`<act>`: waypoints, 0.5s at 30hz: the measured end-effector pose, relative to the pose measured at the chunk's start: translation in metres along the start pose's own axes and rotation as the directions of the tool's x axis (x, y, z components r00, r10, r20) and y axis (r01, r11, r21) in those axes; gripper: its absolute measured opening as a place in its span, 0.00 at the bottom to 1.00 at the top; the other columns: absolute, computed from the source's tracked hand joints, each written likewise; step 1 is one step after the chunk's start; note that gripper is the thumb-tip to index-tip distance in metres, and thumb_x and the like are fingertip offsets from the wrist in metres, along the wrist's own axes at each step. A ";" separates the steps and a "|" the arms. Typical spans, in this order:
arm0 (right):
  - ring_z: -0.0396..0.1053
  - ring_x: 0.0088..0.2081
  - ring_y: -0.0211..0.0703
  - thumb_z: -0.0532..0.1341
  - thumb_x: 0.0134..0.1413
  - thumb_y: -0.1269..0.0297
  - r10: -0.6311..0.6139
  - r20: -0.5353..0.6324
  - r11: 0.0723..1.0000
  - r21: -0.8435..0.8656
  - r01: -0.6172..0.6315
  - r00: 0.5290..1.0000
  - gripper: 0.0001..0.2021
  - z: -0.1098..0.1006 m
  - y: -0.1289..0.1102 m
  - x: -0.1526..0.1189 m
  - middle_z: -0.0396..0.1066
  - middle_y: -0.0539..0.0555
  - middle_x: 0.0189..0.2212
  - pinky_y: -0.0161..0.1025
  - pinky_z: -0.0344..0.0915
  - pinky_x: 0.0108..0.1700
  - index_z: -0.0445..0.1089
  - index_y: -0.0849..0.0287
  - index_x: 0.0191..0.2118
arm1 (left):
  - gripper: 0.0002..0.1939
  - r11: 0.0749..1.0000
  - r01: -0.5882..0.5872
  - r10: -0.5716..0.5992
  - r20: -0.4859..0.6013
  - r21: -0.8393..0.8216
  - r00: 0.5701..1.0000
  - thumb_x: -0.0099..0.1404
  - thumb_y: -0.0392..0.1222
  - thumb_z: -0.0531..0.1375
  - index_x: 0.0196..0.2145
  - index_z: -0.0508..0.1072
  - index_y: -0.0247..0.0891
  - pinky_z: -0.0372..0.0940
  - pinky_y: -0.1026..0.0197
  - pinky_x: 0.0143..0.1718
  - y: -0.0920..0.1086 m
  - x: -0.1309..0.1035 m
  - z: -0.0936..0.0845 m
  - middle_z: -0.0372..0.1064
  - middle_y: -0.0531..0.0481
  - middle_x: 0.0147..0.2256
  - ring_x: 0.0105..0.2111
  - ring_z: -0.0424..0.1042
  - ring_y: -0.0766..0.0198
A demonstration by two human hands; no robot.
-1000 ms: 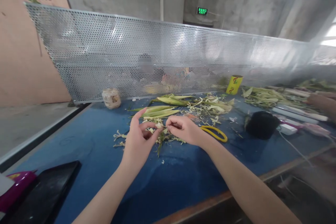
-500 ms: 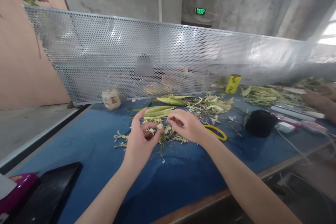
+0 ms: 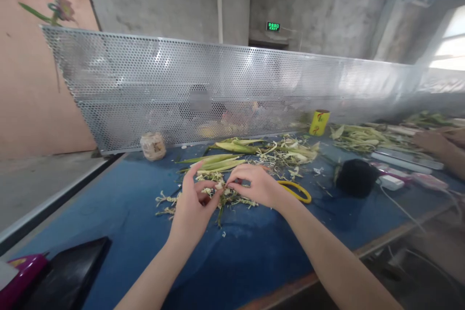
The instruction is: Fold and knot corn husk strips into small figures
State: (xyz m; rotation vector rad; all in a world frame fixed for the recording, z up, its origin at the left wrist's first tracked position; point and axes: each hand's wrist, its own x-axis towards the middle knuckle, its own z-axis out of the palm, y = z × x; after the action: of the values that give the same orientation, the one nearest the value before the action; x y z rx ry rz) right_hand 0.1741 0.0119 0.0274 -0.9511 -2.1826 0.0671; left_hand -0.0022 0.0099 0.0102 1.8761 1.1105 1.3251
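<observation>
Over the middle of the blue table (image 3: 145,218), my left hand (image 3: 192,206) pinches a small whitish plant piece (image 3: 219,186) between thumb and finger. Close beside it, my right hand (image 3: 256,185) has its fingertips pressed together at the piece's right side; what they grip is too small to make out. Curled, pale shredded strips (image 3: 232,199) lie beneath and around both hands. Just behind them rests a bundle of long, pale green husk-like leaves (image 3: 218,161). A yellow ring (image 3: 305,195) lies by my right wrist, partly hidden by it.
A perforated metal panel (image 3: 145,72) borders the table's back. Along it stand a wrapped whitish jar-like container (image 3: 153,147) and a yellow tube (image 3: 318,123). To the right are a black fuzzy lump (image 3: 356,178), more leaves (image 3: 359,138) and another person's arm (image 3: 441,147). A black tray (image 3: 78,256) lies front left.
My right hand has moved left, bringing its fingertips to the small piece in my left hand. The left hand keeps its pinch. The whole view has shifted slightly.
</observation>
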 end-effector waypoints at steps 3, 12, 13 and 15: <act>0.64 0.30 0.35 0.55 0.52 0.70 0.002 -0.029 1.000 0.017 -0.002 1.000 0.06 -0.001 0.000 -0.001 0.69 0.53 0.29 0.35 0.62 0.36 0.70 0.60 0.31 | 0.35 1.000 0.008 -0.007 -0.049 0.020 0.999 0.53 0.44 0.58 0.55 0.47 0.40 0.55 0.68 0.18 0.000 0.002 -0.001 0.68 0.55 0.29 0.14 0.56 0.75; 0.65 0.35 0.38 0.52 0.55 0.67 -0.080 -0.147 0.982 -0.183 0.053 0.986 0.09 0.004 -0.002 -0.002 0.70 0.55 0.33 0.38 0.61 0.38 0.70 0.58 0.34 | 0.34 0.995 -0.023 0.034 -0.107 0.098 0.994 0.53 0.45 0.58 0.55 0.49 0.40 0.58 0.67 0.18 -0.005 0.004 -0.003 0.69 0.54 0.28 0.14 0.59 0.74; 0.65 0.36 0.39 0.52 0.55 0.67 -0.088 -0.159 0.975 -0.215 0.053 0.983 0.10 0.003 -0.003 -0.002 0.70 0.55 0.33 0.38 0.60 0.39 0.70 0.57 0.34 | 0.34 0.994 -0.017 0.030 -0.119 0.105 0.992 0.53 0.45 0.58 0.55 0.49 0.40 0.58 0.67 0.19 -0.005 0.005 -0.003 0.69 0.54 0.29 0.14 0.59 0.74; 0.65 0.34 0.38 0.51 0.55 0.68 -0.080 -0.198 0.968 -0.249 0.029 0.977 0.09 0.001 -0.003 -0.003 0.70 0.55 0.34 0.37 0.60 0.38 0.69 0.58 0.34 | 0.35 0.995 -0.001 0.014 -0.129 0.102 0.992 0.52 0.46 0.59 0.54 0.50 0.40 0.58 0.67 0.19 -0.005 0.004 -0.002 0.69 0.54 0.29 0.14 0.59 0.74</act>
State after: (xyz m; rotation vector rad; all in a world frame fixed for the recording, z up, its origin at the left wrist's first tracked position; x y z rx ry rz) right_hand 0.1723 0.0080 0.0259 -0.9846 -2.0519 -0.3218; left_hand -0.0053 0.0164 0.0087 1.8906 1.2593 1.4364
